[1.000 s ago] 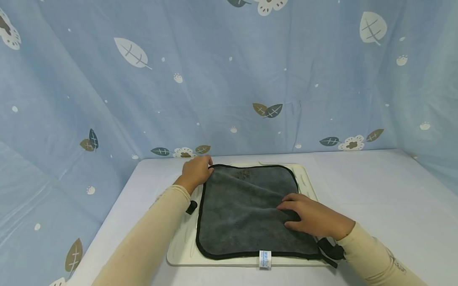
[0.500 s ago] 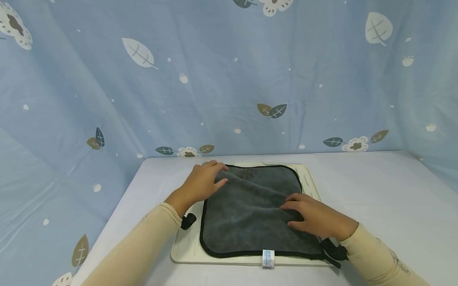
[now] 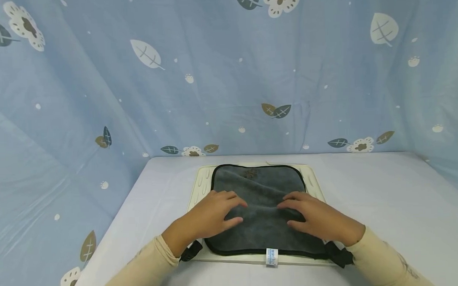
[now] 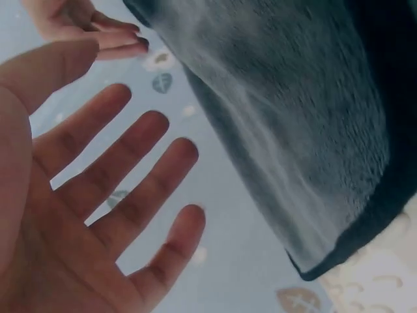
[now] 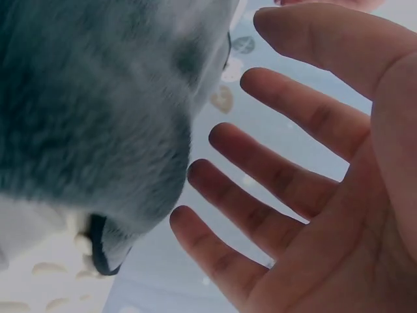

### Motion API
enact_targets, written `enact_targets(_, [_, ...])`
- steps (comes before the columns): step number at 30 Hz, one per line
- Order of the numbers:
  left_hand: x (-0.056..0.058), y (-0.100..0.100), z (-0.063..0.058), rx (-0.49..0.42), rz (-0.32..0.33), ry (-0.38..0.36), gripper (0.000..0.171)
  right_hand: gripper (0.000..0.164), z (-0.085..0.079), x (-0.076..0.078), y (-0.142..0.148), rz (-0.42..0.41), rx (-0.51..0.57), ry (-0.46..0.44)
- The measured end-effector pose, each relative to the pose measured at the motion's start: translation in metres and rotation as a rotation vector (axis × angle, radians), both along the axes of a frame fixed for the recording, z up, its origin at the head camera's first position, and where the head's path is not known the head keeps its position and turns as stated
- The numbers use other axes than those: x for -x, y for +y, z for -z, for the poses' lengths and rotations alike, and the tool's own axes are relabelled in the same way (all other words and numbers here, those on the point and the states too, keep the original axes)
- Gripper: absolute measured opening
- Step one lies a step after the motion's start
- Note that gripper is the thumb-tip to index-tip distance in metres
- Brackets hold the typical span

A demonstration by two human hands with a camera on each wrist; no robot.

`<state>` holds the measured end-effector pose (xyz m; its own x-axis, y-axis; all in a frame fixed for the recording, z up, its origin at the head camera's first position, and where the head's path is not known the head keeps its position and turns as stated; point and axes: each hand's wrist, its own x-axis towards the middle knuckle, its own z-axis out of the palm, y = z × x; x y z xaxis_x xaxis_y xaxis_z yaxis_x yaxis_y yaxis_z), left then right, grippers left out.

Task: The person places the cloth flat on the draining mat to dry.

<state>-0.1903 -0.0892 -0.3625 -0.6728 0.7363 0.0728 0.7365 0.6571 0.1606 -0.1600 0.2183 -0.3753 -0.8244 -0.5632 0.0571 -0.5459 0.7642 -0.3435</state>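
A grey cloth [image 3: 251, 235] with a black edge and a white tag [image 3: 272, 257] lies spread over a cream ridged mat [image 3: 201, 188], with soft wrinkles across its middle. My left hand [image 3: 212, 215] is above the cloth's left part, fingers spread and gently bent, holding nothing. Over the cloth's right part is my right hand [image 3: 318, 215], its fingers also apart and relaxed. In the left wrist view the left palm [image 4: 85, 228] shows bare beside the cloth [image 4: 273, 111]. The right palm [image 5: 326, 248] is likewise bare in the right wrist view, fingertips close to the cloth [image 5: 98, 117].
The mat rests on a white table [image 3: 375, 197]. Behind and to the left hangs a blue curtain [image 3: 227, 88] printed with leaves and flowers. Black straps [image 3: 191, 250] circle the wrists, below cream sleeves [image 3: 142, 270]. A brown mark [image 3: 250, 173] is near the cloth's far edge.
My left hand has let go of the cloth's far left corner and come back toward me and to the right. The right hand has stayed nearly in place over the cloth.
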Motion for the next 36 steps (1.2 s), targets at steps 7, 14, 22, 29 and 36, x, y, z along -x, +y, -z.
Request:
enact_targets(7, [-0.017,0.000,0.003,0.051,0.059,-0.060,0.035,0.038,-0.005,-0.011,-0.013,-0.082,0.016,0.042])
enact_targets(14, [-0.022,0.002,0.012,0.083,0.107,-0.111,0.035,0.035,-0.006,-0.019,-0.024,-0.132,0.006,-0.033])
enact_targets(22, [-0.024,0.002,0.017,0.120,0.103,-0.163,0.034,0.034,0.000,-0.017,-0.027,-0.125,-0.044,-0.100])
enact_targets(29, [-0.025,0.002,0.018,0.109,0.100,-0.152,0.025,0.023,0.005,-0.016,-0.027,-0.130,-0.055,-0.124])
enact_targets(36, [-0.025,0.003,0.020,0.096,0.107,-0.126,0.020,0.024,0.007,-0.016,-0.031,-0.120,-0.068,-0.103])
